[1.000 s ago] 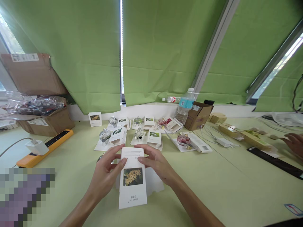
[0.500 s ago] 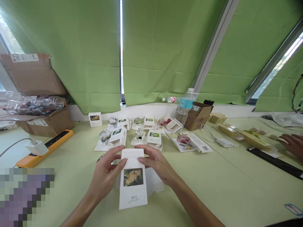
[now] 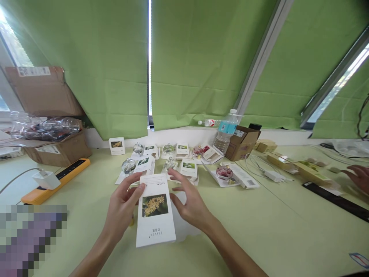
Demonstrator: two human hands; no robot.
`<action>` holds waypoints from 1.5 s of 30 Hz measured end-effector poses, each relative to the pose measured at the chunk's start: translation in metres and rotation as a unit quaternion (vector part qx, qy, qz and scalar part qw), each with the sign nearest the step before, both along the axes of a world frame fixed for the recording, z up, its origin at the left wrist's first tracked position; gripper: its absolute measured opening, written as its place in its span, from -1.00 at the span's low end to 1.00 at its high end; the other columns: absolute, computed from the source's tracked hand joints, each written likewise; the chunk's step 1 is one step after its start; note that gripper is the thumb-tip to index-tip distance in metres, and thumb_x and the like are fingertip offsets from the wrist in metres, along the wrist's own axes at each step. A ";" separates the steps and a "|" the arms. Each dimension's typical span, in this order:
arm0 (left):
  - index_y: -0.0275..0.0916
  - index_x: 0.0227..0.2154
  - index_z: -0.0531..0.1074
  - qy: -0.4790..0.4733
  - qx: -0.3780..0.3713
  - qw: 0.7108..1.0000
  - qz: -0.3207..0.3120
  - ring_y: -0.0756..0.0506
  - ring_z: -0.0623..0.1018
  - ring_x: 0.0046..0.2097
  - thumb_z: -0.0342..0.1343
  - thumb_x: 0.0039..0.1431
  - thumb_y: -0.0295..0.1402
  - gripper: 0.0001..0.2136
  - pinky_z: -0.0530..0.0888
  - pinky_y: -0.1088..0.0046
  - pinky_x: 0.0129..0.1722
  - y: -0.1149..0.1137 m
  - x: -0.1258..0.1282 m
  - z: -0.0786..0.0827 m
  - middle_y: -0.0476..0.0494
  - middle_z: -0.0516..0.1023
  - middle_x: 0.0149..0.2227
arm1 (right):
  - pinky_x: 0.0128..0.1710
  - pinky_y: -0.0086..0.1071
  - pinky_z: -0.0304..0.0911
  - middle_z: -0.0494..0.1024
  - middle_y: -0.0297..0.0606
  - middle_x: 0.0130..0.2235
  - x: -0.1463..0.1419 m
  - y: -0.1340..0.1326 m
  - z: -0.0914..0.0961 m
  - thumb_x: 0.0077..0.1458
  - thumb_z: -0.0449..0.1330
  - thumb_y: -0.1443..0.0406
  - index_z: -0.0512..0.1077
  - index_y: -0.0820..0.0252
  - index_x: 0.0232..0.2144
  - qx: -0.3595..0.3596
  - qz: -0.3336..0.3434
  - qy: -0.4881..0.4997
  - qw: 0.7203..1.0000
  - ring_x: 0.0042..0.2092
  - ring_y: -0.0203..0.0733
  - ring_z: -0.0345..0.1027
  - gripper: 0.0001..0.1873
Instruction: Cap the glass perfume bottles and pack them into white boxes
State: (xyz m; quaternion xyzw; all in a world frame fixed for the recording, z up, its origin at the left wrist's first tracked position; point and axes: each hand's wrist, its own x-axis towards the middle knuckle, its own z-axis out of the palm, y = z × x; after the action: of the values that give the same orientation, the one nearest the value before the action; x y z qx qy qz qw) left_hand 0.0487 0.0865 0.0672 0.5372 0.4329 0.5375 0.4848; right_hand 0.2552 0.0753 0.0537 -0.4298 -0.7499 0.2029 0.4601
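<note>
A flattish white carton (image 3: pixel 155 223) printed with a yellow flower picture stands in front of me, its lettering upside down. My left hand (image 3: pixel 123 202) grips its upper left edge, thumb on the front and fingers behind. Just off its right edge is my right hand (image 3: pixel 191 202), open with thumb and fingers spread. Under and behind the carton lies a white sheet (image 3: pixel 184 227), partly covered. A small gold-coloured piece (image 3: pixel 132 221) shows beside the left wrist; most of what it belongs to is hidden. Beyond the hands sit clear glass bottles (image 3: pixel 128 165) beside opened white boxes (image 3: pixel 188 169).
Red-filled glass bottles (image 3: pixel 224 172) and a large water bottle (image 3: pixel 226 132) stand to the right, near a brown box (image 3: pixel 243 142). At left are a yellow power strip (image 3: pixel 40 196) and a carton of plastic bottles (image 3: pixel 57 150). Another person's hand (image 3: pixel 359 177) is at far right.
My right hand has let go of the carton and its fingers have spread. The carton has moved slightly left and up in my left hand, showing more of its front.
</note>
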 end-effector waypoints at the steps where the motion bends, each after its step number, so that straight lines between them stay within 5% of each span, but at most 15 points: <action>1: -0.11 0.01 0.36 0.001 -0.012 1.000 -0.004 -0.20 0.59 -0.16 0.15 0.10 -0.12 -0.58 0.55 0.46 -0.42 0.000 0.000 0.000 -0.21 0.46 0.05 | 0.08 -0.09 0.26 0.18 -0.21 0.24 0.000 0.000 -0.002 0.15 0.09 0.36 0.05 -0.08 0.25 0.043 -0.003 -0.049 0.998 0.23 -0.03 0.07 -0.35; 5: -0.13 0.03 0.36 0.019 -0.041 0.999 -0.018 -0.15 0.61 -0.30 0.12 0.12 -0.09 -0.56 0.52 0.48 -0.49 0.001 -0.001 0.002 -0.19 0.56 -0.10 | 0.13 -0.12 0.20 0.05 -0.22 0.30 -0.002 0.000 -0.006 0.16 0.09 0.37 0.17 -0.08 0.20 0.129 0.007 -0.135 0.982 0.26 -0.03 0.02 -0.43; 9: -0.14 0.09 0.33 0.014 -0.035 0.999 -0.037 -0.19 0.59 -0.19 0.09 0.14 -0.09 -0.52 0.53 0.47 -0.47 0.001 -0.001 0.001 -0.22 0.52 -0.01 | 0.09 -0.13 0.23 0.12 -0.21 0.27 0.000 0.001 -0.003 0.13 0.13 0.36 0.24 -0.07 0.16 0.141 -0.007 -0.121 0.983 0.23 0.00 0.08 -0.45; 15: -0.07 0.13 0.32 -0.002 0.008 0.997 -0.075 -0.19 0.51 -0.03 0.03 0.18 -0.22 -0.57 0.56 0.30 -0.18 0.001 -0.002 -0.006 -0.13 0.35 0.17 | 0.04 -0.07 0.23 0.35 -0.15 0.12 0.002 -0.003 0.006 0.05 0.18 0.33 0.28 -0.01 0.11 0.103 -0.034 -0.064 0.992 0.14 0.10 0.20 -0.46; 20: -0.06 0.16 0.26 0.081 0.034 0.994 -0.066 -0.14 0.54 -0.16 0.17 0.08 -0.23 -0.46 0.58 0.32 -0.28 -0.001 0.002 -0.009 -0.17 0.44 0.07 | -0.42 -0.28 0.32 0.51 -0.17 -0.23 -0.001 -0.005 0.007 0.14 0.14 0.17 0.41 0.09 -0.13 -0.023 -0.026 -0.019 0.999 -0.28 -0.07 0.38 -0.75; 25: -0.14 0.08 0.33 0.119 0.014 0.987 -0.109 -0.03 0.47 -0.40 0.13 0.11 -0.14 -0.53 0.51 0.44 -0.49 -0.002 0.003 -0.005 -0.13 0.55 -0.21 | -0.43 -0.35 0.30 0.49 -0.23 -0.24 -0.003 -0.007 0.011 0.10 0.20 0.12 0.32 0.09 -0.05 -0.077 -0.004 0.037 0.996 -0.34 -0.19 0.35 -0.62; 31: -0.14 0.04 0.35 0.136 0.013 0.986 -0.096 0.00 0.46 -0.47 0.11 0.10 -0.08 -0.53 0.46 0.48 -0.55 -0.004 0.005 -0.001 -0.15 0.52 -0.18 | -0.55 -0.45 0.22 0.42 -0.32 -0.34 0.001 -0.004 0.017 0.04 0.25 0.09 0.34 0.11 -0.19 -0.109 -0.006 0.173 0.979 -0.42 -0.29 0.29 -0.67; 36: -0.14 -0.04 0.38 0.171 0.020 0.985 -0.020 0.02 0.37 -0.60 0.06 0.13 -0.05 -0.60 0.37 0.53 -0.62 -0.003 0.003 -0.004 0.08 0.34 -0.59 | -0.63 -0.46 0.18 0.41 -0.34 -0.40 0.016 0.008 0.017 -0.02 0.29 0.07 0.34 0.14 -0.22 -0.112 -0.057 0.259 0.958 -0.50 -0.32 0.24 -0.61; 40: -0.14 -0.10 0.41 0.175 0.034 0.984 -0.006 0.04 0.31 -0.64 0.07 0.12 -0.05 -0.64 0.25 0.57 -0.70 -0.002 0.002 -0.004 0.09 0.27 -0.61 | -0.65 -0.44 0.15 0.40 -0.36 -0.47 0.038 0.017 0.020 -0.03 0.27 0.03 0.33 0.15 -0.25 -0.096 -0.121 0.253 0.955 -0.54 -0.30 0.23 -0.59; 45: -0.14 -0.16 0.42 0.205 0.072 0.976 0.019 0.03 0.35 -0.58 0.05 0.14 -0.08 -0.69 0.30 0.54 -0.65 -0.001 0.002 -0.007 -0.01 0.43 -0.45 | -0.51 -0.37 0.23 0.53 -0.25 -0.34 0.063 0.018 0.025 -0.01 0.25 0.07 0.34 0.15 -0.13 -0.053 -0.219 0.084 0.971 -0.44 -0.20 0.34 -0.57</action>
State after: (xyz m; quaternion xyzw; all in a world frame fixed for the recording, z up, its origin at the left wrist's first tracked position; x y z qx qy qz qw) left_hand 0.0505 0.0860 0.0605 0.6616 0.4929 0.4548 0.3355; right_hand 0.3179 0.0929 0.0786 -0.5888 -0.5842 0.1725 0.5313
